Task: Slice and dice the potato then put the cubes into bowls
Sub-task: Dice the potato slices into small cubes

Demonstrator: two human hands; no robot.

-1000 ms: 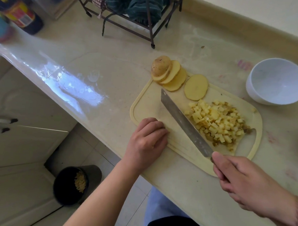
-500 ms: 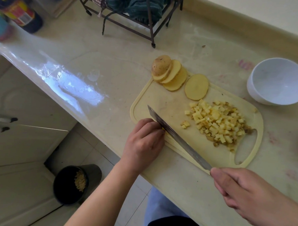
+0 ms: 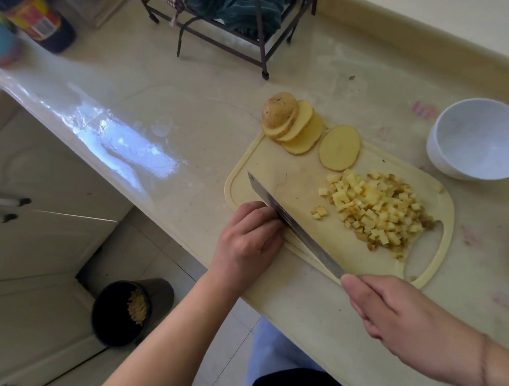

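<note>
Cubes (image 3: 375,209) pale yellow, heaped; slices (image 3: 301,127) fanned

My right hand (image 3: 402,319) covers the knife handle completely; only the blade (image 3: 292,223) shows. My left hand (image 3: 249,239) hides whatever lies beneath its curled fingers, so contents there cannot be told. At 3 o'clock, the white bowl (image 3: 477,141) is cut by the frame edge. At 10 o'clock, the labelled container (image 3: 39,23) is blurred, its print unreadable.
</note>
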